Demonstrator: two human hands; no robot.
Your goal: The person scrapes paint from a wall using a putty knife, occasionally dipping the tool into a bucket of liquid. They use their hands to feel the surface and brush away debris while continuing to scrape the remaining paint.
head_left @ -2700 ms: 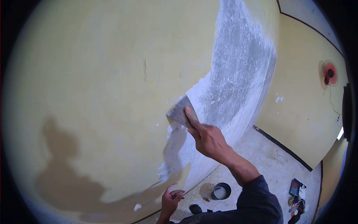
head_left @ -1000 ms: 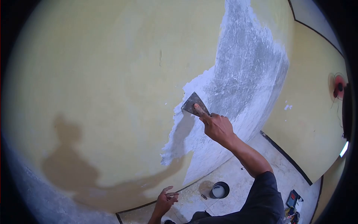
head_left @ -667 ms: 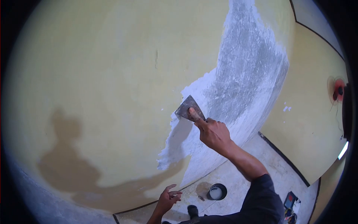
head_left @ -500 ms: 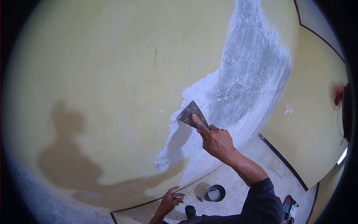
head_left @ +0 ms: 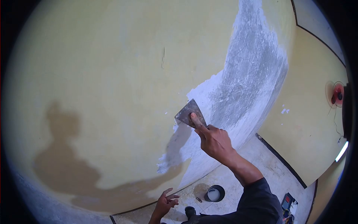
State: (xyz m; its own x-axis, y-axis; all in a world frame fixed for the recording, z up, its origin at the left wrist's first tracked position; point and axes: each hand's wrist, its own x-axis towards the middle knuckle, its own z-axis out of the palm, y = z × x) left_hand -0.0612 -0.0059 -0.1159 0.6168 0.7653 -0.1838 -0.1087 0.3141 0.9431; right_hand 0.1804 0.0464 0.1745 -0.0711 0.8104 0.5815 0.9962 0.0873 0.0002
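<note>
My right hand point(head_left: 216, 142) grips a wide metal scraper point(head_left: 191, 113), its index finger stretched along the blade. The blade lies against the wall, over the ragged left border between yellow paint point(head_left: 112, 74) and a bare white and grey patch point(head_left: 246, 71). My left hand point(head_left: 166, 202) hangs low near the wall's foot, fingers apart, holding nothing.
A dark bucket point(head_left: 214, 193) with whitish contents stands on the floor below my right arm. Tools point(head_left: 287, 203) lie at the lower right. A red fan point(head_left: 337, 95) hangs at the far right. Dark skirting point(head_left: 281, 160) edges the walls.
The scraper has moved a little left relative to the wall patch and now overlaps the yellow paint border more. The view has shifted slightly. My left hand stays low and open.
</note>
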